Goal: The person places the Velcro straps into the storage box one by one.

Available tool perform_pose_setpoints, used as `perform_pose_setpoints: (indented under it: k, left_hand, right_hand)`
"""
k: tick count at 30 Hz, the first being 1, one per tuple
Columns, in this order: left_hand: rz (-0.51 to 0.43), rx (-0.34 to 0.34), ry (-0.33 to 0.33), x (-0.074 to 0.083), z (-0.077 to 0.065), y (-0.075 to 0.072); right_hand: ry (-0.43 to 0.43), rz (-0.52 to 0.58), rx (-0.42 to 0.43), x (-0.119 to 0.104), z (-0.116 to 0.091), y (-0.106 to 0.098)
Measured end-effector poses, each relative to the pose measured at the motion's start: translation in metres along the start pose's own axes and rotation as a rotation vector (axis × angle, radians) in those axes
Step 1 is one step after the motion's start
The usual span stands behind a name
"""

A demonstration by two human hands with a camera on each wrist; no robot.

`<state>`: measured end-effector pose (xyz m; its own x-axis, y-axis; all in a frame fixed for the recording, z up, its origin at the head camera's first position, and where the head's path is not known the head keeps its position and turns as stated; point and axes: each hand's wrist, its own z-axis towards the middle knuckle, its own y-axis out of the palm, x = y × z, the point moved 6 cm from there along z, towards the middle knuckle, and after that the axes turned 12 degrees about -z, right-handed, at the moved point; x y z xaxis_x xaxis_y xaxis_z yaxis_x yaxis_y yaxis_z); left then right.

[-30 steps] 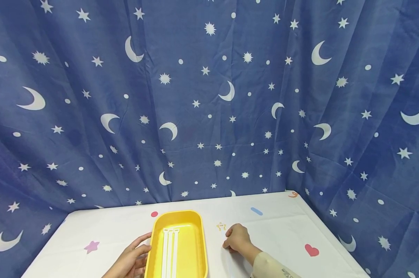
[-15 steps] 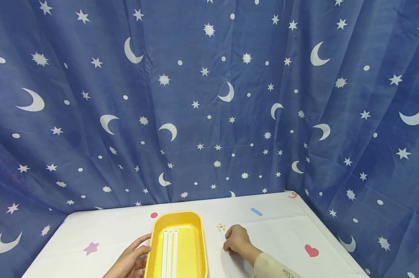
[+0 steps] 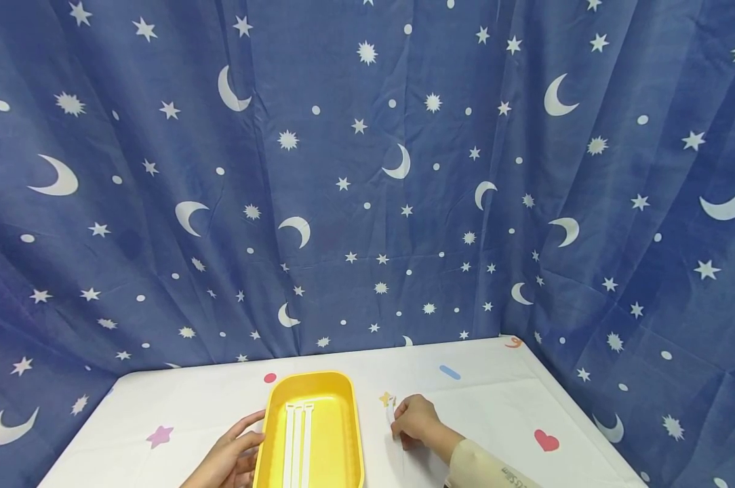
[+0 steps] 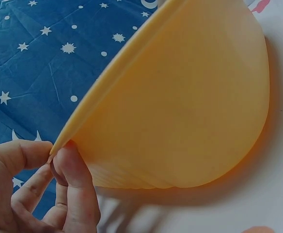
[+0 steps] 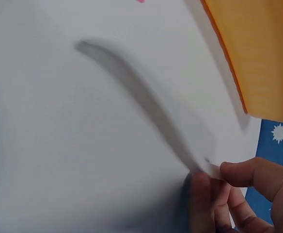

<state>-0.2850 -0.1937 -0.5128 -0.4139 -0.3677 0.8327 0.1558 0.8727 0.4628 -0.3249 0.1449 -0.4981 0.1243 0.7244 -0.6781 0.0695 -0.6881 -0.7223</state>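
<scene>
A yellow tray (image 3: pixel 335 440) stands on the white tablecloth, and 3 white cable ties (image 3: pixel 298 444) with slotted heads lie side by side in it. My left hand (image 3: pixel 228 455) pinches the tray's left rim between thumb and fingers, as the left wrist view shows. Right of the tray, my right hand (image 3: pixel 419 419) pinches another white cable tie (image 3: pixel 390 411) near its slotted head, just over the cloth. In the right wrist view that strap's long tail (image 5: pixel 146 104) bends away from the fingertips, blurred. The tray's near end runs out of the head view.
The tablecloth (image 3: pixel 477 420) carries printed shapes, among them a yellow star beside the right hand, a red heart (image 3: pixel 546 440) and a purple star (image 3: pixel 159 436). A blue curtain (image 3: pixel 343 224) with moons and stars hangs along the table's far and right sides.
The cable tie in my right hand has tilted and risen a little, its head now plain beside the printed star. My left hand and the tray have stayed where they were.
</scene>
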Motion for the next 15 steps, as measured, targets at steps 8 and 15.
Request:
perform_pose_setpoints:
  k: [8,15]
  left_hand:
    - [0.0,0.002,-0.005,-0.001,0.002,-0.001]
    - [-0.009,0.0,-0.004,-0.001,0.0,-0.001]
  right_hand:
    - [0.096,-0.001,-0.062,-0.001,-0.002,-0.003]
    - [0.145,0.067,-0.136,-0.01,-0.008,-0.005]
